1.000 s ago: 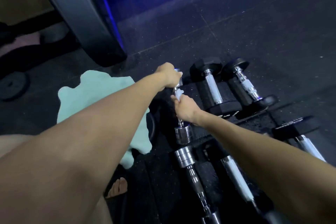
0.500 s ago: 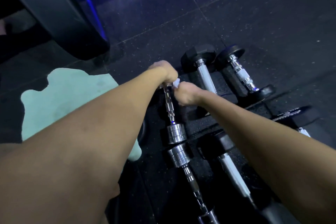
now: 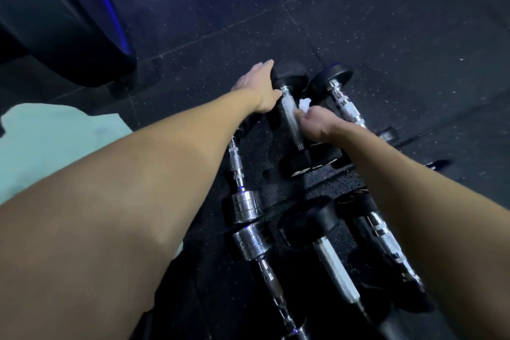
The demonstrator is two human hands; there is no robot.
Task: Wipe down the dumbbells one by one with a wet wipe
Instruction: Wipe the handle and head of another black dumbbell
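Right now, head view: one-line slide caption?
Left hand steadies a black-ended dumbbell while the right hand rubs a wet wipe along its handle.

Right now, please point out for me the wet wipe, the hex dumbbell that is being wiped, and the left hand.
wet wipe (image 3: 304, 104), head view, on its white crumpled top.
hex dumbbell (image 3: 290, 116), head view, on its silver handle.
left hand (image 3: 258, 85), head view, on the back of the hand.

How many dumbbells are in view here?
6: back row, chrome one, hex one being wiped, round-headed one; front row, chrome, hex, knurled. Arms may hide others.
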